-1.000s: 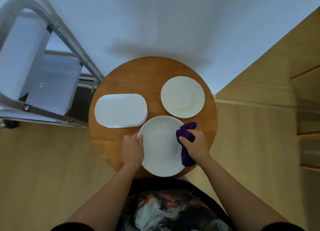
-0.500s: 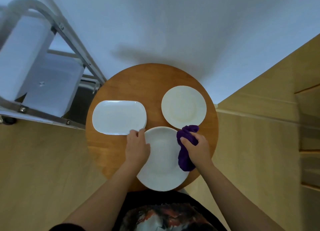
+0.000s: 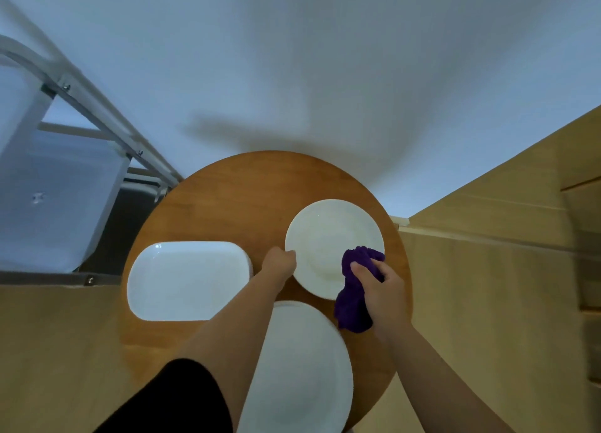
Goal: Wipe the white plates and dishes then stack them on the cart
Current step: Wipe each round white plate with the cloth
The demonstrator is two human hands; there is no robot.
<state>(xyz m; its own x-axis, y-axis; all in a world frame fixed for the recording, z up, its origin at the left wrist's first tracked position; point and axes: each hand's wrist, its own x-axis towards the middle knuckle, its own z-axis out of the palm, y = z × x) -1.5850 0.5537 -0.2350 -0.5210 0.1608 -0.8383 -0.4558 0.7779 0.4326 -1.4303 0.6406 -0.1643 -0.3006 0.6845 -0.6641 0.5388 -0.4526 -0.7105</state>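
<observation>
Three white dishes lie on a round wooden table (image 3: 227, 198). A small round plate (image 3: 328, 237) sits at the back right, a rectangular dish (image 3: 185, 280) at the left, and a large round plate (image 3: 302, 367) nearest me. My left hand (image 3: 279, 262) grips the left rim of the small plate. My right hand (image 3: 377, 289) holds a bunched purple cloth (image 3: 354, 299) against that plate's lower right edge; the cloth hangs down onto the table.
A white cart (image 3: 58, 179) with a metal frame and pale shelves stands to the left of the table, close to its edge. A white wall is behind. Wooden floor lies to the left and wooden panels to the right.
Both hands left the large near plate and moved forward to the small round plate. The left hand now grips its rim; the cloth now rests on its edge.
</observation>
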